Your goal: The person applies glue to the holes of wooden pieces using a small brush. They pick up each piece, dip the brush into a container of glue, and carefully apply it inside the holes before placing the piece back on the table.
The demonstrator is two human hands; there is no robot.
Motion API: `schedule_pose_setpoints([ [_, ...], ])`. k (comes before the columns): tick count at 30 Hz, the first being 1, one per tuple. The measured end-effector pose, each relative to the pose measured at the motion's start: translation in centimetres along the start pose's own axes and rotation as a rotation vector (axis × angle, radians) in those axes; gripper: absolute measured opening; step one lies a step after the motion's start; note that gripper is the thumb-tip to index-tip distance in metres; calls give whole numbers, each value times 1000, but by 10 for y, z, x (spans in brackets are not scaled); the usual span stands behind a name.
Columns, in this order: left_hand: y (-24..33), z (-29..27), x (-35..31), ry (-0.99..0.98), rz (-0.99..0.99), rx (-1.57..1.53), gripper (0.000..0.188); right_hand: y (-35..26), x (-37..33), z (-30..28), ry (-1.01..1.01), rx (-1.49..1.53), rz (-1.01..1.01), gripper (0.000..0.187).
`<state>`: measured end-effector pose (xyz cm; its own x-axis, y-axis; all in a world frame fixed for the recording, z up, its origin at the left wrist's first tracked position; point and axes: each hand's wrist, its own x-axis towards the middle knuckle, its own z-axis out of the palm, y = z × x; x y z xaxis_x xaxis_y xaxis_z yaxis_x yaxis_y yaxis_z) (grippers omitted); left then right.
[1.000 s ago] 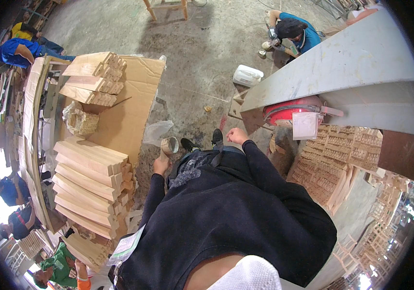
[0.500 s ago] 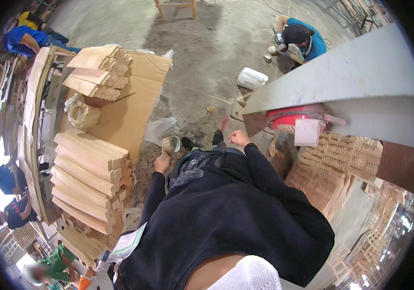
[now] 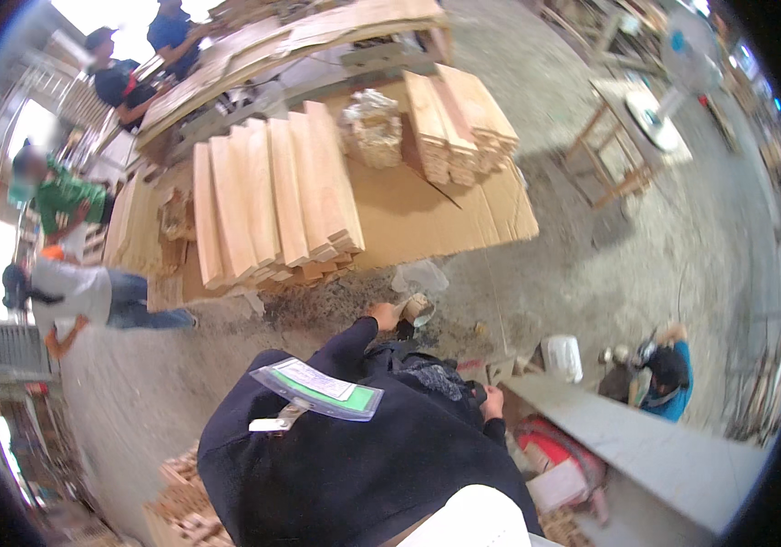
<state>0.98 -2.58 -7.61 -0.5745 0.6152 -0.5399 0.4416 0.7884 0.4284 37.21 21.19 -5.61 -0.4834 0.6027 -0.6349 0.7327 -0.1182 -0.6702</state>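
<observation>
My left hand (image 3: 383, 316) is closed on the light-coloured handle of a small round cup (image 3: 419, 310), held out in front of my dark clothing. Its inside looks pale brown, but what is in it is too small to tell. Ahead on the left, nearest to that hand, lie stacked wooden slats (image 3: 267, 196) on cardboard (image 3: 418, 228). My right hand (image 3: 492, 403) hangs by my waist with its fingers curled. Whether they hold anything is hidden.
More slats (image 3: 463, 123) and a plastic-wrapped bundle (image 3: 372, 128) share the cardboard. A grey metal beam (image 3: 627, 438) and a red round object (image 3: 559, 456) stand on my right, near a white jug (image 3: 562, 358) and a crouching person (image 3: 668, 378). Another person (image 3: 85, 296) stands left.
My view has turned left, so the slats now lie ahead and a fan on a wooden stand has appeared. The cup stays in my left hand; my right hand has come nearer my waist.
</observation>
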Motion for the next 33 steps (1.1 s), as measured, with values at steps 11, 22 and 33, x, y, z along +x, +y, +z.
schedule_pose_setpoints([
  [11,17,-1,-17,14,-292,-165,31,-67,12,-35,-167,-46,-113,25],
  [22,15,-15,-70,52,-287,-161,26,-59,68,-32,-224,-118,-18,34],
  [33,2,-8,-74,17,-308,-149,30,-64,43,-14,-208,-138,23,28],
])
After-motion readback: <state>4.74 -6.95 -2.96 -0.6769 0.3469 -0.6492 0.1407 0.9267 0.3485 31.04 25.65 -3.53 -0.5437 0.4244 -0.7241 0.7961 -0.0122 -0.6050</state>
